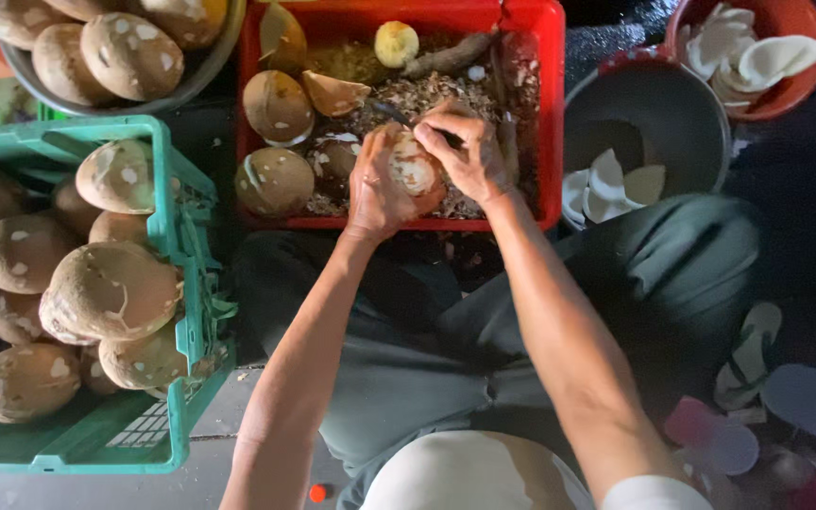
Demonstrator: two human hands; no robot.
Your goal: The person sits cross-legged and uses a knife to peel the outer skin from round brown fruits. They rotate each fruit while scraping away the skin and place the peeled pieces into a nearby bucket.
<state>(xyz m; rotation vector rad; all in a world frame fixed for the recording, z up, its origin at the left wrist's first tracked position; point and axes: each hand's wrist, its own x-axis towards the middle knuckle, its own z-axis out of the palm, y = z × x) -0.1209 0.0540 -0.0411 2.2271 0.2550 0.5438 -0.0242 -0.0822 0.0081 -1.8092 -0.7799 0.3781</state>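
Gripping a round brown coconut [415, 170] in our left hand [377, 189], fingers curled tightly around it, we are paring its skin with a dark-bladed knife [399, 115] clenched in our right hand [467, 146]. We are holding it over the near edge of the red plastic crate [550, 113] full of brown shavings. By our judgement, turning the coconut to unpeeled skin is coming next. A green plastic crate [177, 378] of coconuts is sitting leftward on dim, dark ground.
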